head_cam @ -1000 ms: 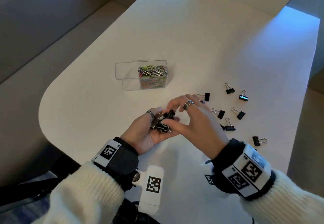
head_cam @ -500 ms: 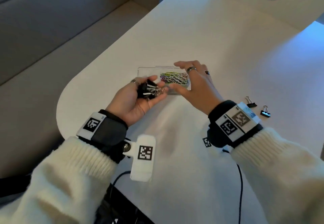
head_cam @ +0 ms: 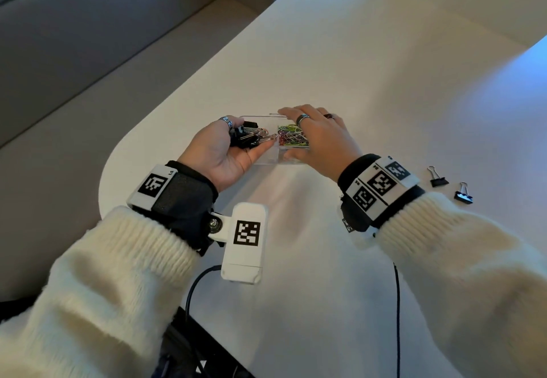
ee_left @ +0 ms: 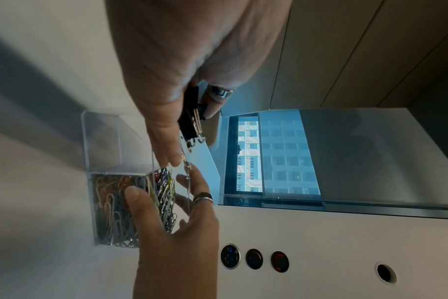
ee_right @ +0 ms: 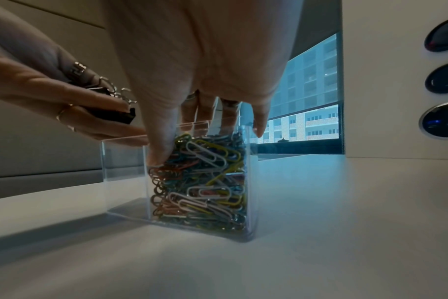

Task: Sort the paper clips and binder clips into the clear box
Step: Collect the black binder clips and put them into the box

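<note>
A clear box (head_cam: 264, 161) with two compartments stands on the white table (head_cam: 370, 81). Its right compartment is packed with coloured paper clips (head_cam: 291, 138); the left one (ee_right: 123, 161) holds nothing. My left hand (head_cam: 225, 152) lies palm up over the left compartment's rim and grips a bunch of black binder clips (head_cam: 247, 138), whose wire handles point toward the divider. My right hand (head_cam: 324, 141) holds the box's right half, thumb (ee_right: 157, 149) against the near wall, fingers over the far wall. In the left wrist view the binder clips (ee_left: 191, 121) hang just above the box (ee_left: 102, 141).
Two black binder clips (head_cam: 438, 178) (head_cam: 463, 195) lie on the table to the right of my right wrist. A raised white panel with round buttons (ee_left: 255, 259) stands at the table's far end. The table's curved edge runs to the left of the box.
Both hands moved from the scattered binder clips over to the box. The left hand carried its bunch of clips above the left compartment, and the right hand took hold of the box.
</note>
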Motion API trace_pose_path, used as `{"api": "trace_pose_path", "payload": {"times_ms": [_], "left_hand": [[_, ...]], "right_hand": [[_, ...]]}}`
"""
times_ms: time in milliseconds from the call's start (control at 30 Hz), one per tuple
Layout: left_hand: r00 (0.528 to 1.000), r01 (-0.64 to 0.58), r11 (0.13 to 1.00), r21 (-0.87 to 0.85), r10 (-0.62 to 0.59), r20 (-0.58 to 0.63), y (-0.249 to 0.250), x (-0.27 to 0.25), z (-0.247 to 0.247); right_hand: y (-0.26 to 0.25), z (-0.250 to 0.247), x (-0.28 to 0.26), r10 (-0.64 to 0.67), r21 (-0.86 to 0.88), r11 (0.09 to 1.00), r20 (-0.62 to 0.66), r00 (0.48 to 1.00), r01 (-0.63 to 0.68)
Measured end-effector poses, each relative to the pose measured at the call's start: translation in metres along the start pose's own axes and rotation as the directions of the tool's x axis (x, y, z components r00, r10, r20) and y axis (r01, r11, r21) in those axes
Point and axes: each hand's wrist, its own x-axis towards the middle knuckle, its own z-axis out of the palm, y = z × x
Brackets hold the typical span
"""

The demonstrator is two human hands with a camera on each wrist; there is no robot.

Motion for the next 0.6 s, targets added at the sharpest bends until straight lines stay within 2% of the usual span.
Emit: {"api": "trace_pose_path", "payload": {"times_ms": [400, 600], "left_hand": [[0.999, 0.04, 0.999, 0.008, -0.04, 0.037, 0.007, 0.0004, 0.0006], [0.999, 0.041, 0.999, 0.017, -0.041, 0.006, 0.0075, -0.003, 0.0018]], "right_hand": [[0.0031, -0.0008, 0.0018, -0.002, 0.039, 0.999, 0.009, 1.0, 0.002], [0.0038, 0.0002, 0.0021, 0.009, 0.049, 0.999, 0.014, 1.0, -0.009]]}}
